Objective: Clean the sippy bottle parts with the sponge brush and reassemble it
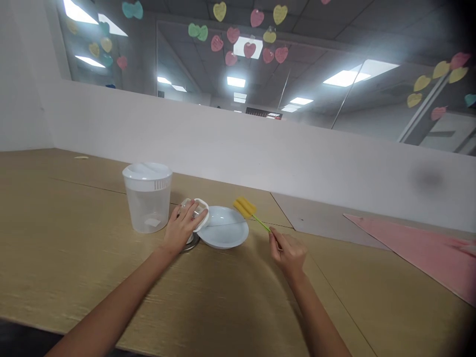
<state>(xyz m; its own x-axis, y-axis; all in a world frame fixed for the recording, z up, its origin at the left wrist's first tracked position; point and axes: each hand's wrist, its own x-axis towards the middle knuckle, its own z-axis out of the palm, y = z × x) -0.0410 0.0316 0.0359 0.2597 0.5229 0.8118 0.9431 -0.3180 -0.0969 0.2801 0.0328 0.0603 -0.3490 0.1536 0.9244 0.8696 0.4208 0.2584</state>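
Note:
My left hand (pixel 183 226) is wrapped over a small clear cup with a white handle (pixel 197 212), which lies on its side over a metal disc (pixel 191 242) on the wooden table. My right hand (pixel 287 253) pinches the thin green stick of a yellow sponge brush (pixel 244 207). The sponge end hovers over the far edge of a white plate (pixel 225 226). The plate lies just right of the cup.
A clear plastic pitcher with a white lid (pixel 148 197) stands left of the cup. A white partition wall (pixel 260 148) runs behind the table (pixel 74 248). A pink sheet (pixel 416 250) lies at the right. Paper hearts are stuck on the glass above.

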